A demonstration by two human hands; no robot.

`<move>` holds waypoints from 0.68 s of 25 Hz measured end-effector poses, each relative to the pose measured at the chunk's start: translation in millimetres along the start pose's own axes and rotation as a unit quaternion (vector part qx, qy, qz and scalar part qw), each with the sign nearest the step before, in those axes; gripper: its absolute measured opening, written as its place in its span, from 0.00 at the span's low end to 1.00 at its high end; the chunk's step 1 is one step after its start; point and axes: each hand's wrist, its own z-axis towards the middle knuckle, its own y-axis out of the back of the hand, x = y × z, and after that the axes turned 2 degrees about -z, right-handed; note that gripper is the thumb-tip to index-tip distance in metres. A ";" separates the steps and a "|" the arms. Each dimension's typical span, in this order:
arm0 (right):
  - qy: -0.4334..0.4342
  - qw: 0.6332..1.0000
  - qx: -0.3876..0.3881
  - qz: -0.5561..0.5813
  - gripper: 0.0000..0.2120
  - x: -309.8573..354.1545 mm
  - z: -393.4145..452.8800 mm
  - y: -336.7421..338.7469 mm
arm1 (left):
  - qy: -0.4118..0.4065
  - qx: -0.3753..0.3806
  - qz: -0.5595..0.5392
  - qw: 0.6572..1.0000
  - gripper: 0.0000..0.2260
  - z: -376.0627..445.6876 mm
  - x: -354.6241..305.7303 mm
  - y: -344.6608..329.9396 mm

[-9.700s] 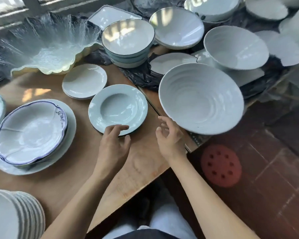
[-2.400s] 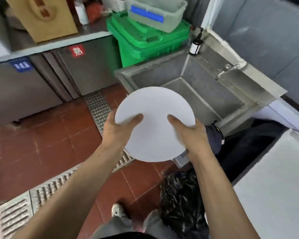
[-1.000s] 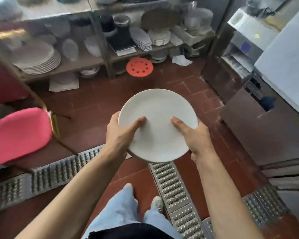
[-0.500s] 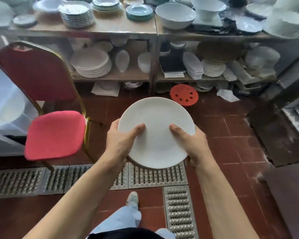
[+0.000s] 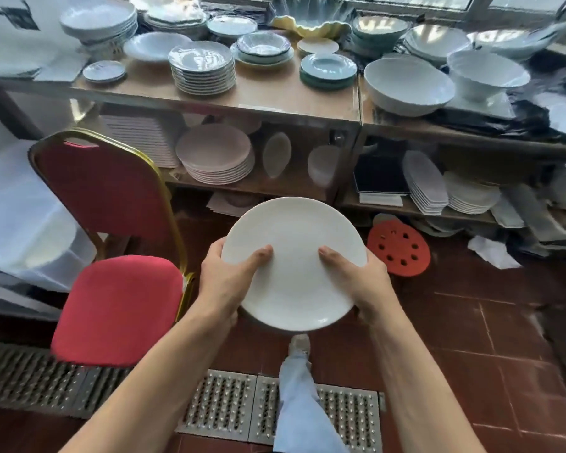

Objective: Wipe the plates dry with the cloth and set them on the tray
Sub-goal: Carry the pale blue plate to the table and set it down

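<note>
Plate [image 5: 294, 266] sits between your left hand [image 5: 224, 282] and right hand [image 5: 361, 279], each gripping a side rim, thumbs on top, likely for steady carrying toward the far table [image 5: 268, 96]; no cloth or tray visible.

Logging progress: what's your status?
Both hands, left and right, grip white plate. No cloth or tray seen. Red chair at left, floor ahead open.
</note>
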 end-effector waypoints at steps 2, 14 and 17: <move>0.002 1.000 0.014 0.000 0.18 17.6 55.2 -9.1 | 0.003 -0.018 -0.004 1.000 0.28 43.0 -17.4 -24.3; -0.018 0.997 0.074 -0.007 0.17 127.3 345.0 -65.6 | 0.009 -0.078 -0.068 0.995 0.28 274.2 -122.0 -144.7; -0.019 0.997 0.073 -0.011 0.15 145.8 412.2 -92.6 | 0.013 -0.075 -0.070 0.995 0.29 347.1 -141.1 -160.7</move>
